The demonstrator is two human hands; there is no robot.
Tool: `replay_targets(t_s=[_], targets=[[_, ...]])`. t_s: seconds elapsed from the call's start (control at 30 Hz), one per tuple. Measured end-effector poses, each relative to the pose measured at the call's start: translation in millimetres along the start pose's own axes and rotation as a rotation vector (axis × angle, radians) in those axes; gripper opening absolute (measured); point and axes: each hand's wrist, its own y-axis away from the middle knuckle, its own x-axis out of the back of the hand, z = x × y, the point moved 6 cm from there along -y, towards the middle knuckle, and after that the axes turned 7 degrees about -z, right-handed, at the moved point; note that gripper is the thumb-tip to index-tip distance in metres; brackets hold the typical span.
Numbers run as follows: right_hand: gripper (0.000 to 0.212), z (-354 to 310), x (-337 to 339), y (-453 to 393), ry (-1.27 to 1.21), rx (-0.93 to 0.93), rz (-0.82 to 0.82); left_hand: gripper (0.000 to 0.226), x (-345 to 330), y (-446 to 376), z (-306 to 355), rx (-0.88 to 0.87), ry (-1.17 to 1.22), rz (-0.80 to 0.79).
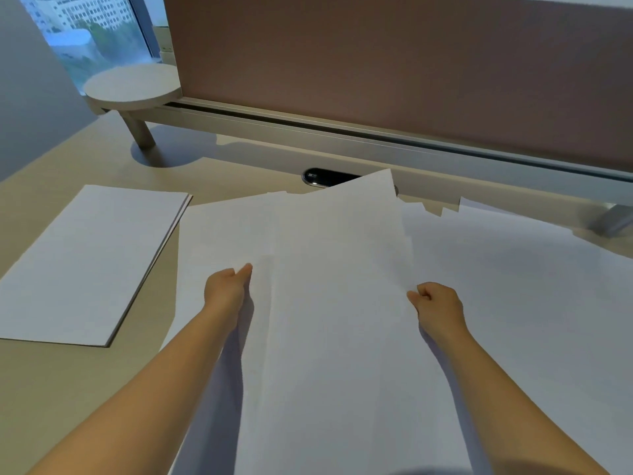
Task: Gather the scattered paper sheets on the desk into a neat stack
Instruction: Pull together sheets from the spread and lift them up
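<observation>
Lifting off loose sheets (496, 286) mid-desk (51, 389), one sheet (335, 269) is pinched at its edges by left hand (227, 291) and right hand (436, 303); stack (85, 262) lies far left.

No text, label, brand, number or sign can be read anywhere. The paper sheets (342, 269) between and around the hands show plain white faces, as does the stack (85, 262) lying to the left of the left hand. The small dark oval fitting (317, 176) in the surface beyond the hands carries a faint mark, too blurred to make out.
</observation>
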Motion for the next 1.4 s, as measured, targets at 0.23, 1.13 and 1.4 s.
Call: replay_targets(t_s=[0.23,1.13,1.4], targets=[[0.045,-19,-20,6,0.224,0.160,-0.005,0.045,-17,-2,30,-0.193,-0.230,-0.004],[0.062,-2,-18,20,-0.214,-0.357,0.096,0.070,16,38,-8,0.055,-0.655,-0.063],[0.048,-6,-25,22,-0.333,-0.347,0.070,0.043,26,28,-14,0.040,-0.478,-0.208]])
